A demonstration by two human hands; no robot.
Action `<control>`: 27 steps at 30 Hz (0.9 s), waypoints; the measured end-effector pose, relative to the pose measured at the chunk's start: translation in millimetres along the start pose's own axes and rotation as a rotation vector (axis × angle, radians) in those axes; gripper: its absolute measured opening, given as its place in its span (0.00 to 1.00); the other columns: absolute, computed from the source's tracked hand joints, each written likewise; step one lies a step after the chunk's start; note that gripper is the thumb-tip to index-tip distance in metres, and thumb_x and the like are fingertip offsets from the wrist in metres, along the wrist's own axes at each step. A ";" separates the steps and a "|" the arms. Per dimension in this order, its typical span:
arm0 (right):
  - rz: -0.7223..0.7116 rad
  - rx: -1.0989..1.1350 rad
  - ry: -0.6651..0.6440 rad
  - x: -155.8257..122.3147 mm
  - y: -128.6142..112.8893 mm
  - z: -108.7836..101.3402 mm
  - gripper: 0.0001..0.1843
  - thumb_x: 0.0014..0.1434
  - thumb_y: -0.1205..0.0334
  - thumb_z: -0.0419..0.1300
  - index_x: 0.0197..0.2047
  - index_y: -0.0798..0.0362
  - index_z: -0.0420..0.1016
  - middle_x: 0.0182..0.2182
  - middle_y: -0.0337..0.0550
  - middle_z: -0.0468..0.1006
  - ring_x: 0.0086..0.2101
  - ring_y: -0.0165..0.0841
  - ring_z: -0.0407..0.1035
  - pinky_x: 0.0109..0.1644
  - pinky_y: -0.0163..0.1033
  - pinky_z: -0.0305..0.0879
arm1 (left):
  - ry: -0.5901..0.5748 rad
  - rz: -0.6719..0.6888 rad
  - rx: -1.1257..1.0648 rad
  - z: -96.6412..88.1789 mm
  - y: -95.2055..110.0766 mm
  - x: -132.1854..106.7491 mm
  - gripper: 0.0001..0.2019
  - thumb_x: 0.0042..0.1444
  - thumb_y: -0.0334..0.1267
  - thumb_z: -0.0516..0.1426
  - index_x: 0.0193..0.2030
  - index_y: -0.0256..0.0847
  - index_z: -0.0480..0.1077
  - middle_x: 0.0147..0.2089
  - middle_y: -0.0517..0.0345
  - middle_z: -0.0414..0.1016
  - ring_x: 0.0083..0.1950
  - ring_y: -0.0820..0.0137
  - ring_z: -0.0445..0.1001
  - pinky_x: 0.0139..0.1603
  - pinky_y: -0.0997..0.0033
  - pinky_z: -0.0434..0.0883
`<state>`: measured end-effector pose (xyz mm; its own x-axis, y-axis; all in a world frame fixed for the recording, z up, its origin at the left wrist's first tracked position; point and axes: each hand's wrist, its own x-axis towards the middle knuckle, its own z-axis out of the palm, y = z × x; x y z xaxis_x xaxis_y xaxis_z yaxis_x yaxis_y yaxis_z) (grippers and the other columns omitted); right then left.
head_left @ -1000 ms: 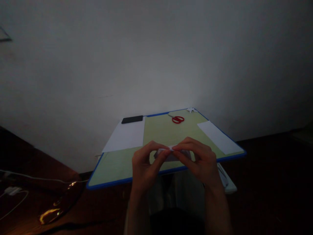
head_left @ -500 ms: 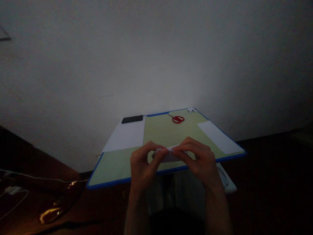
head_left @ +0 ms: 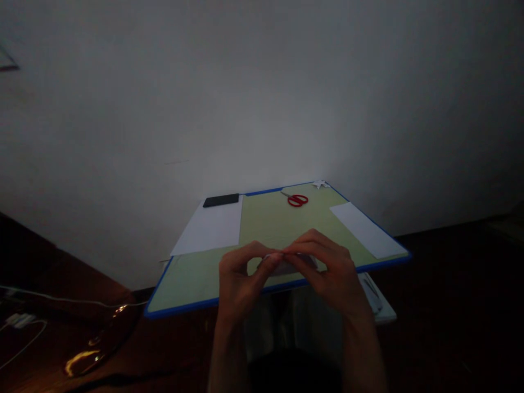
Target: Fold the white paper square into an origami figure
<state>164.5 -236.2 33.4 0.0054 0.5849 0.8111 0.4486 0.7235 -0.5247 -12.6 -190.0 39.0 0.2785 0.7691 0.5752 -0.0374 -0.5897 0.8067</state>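
Note:
A small folded piece of white paper point(head_left: 286, 267) is held over the near edge of the table. My left hand point(head_left: 243, 278) pinches its upper edge between thumb and fingers. From the other side my right hand point(head_left: 327, 267) pinches the same edge, its fingertips touching those of the left. The fingers hide much of the paper, so its exact fold cannot be made out. Beyond the hands, red-handled scissors point(head_left: 297, 200) lie on the table, and a white cut-out paper star point(head_left: 320, 184) rests at the far right corner.
The pale green table point(head_left: 192, 284) has a blue rim and stands against a wall. A white sheet point(head_left: 213, 226) lies at left with a dark flat phone-like object point(head_left: 221, 200) on it. A white paper strip point(head_left: 366, 229) lies at right. Something pale point(head_left: 379, 300) sits below the right edge.
The fingertips of both hands have come together along the paper's upper edge, covering more of it. The paper has tilted and sits slightly lower. Things on the table have stayed put.

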 end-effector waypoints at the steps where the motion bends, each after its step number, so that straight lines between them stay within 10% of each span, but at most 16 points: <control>1: 0.002 -0.021 -0.012 -0.6 1.0 -0.6 0.05 0.69 0.67 0.65 0.46 0.47 0.80 0.37 0.40 0.79 0.39 0.34 0.74 0.43 0.42 0.71 | 0.001 0.000 0.012 -0.7 0.1 -0.5 0.05 0.61 0.37 0.67 0.33 0.45 0.83 0.30 0.60 0.81 0.32 0.69 0.77 0.36 0.69 0.71; 14: 0.078 -0.108 -0.002 -4.0 22.0 -10.3 0.05 0.70 0.65 0.63 0.40 0.48 0.78 0.35 0.39 0.79 0.37 0.34 0.74 0.43 0.41 0.69 | 0.125 -0.080 0.121 -4.4 -6.0 1.8 0.08 0.60 0.41 0.68 0.31 0.43 0.84 0.29 0.59 0.83 0.31 0.68 0.77 0.33 0.70 0.70; 22: 0.113 0.020 -0.033 -0.6 7.7 -2.8 0.15 0.66 0.61 0.69 0.55 0.43 0.79 0.44 0.41 0.82 0.45 0.37 0.77 0.48 0.43 0.74 | 0.022 -0.041 0.084 8.6 1.8 6.9 0.04 0.61 0.40 0.67 0.36 0.44 0.84 0.33 0.60 0.86 0.34 0.70 0.81 0.38 0.73 0.74; 27: 0.127 0.089 0.180 -2.6 20.1 -2.8 0.12 0.64 0.66 0.70 0.50 0.41 0.83 0.40 0.38 0.82 0.41 0.34 0.76 0.43 0.39 0.72 | -0.005 -0.030 -0.046 7.1 -2.4 4.4 0.20 0.56 0.38 0.71 0.56 0.45 0.78 0.38 0.58 0.85 0.39 0.68 0.81 0.43 0.70 0.77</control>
<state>176.0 -224.2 21.5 0.2196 0.6042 0.7660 0.3533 0.6826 -0.6397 -4.5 -186.9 38.5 0.2845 0.7850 0.5503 -0.0736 -0.5544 0.8290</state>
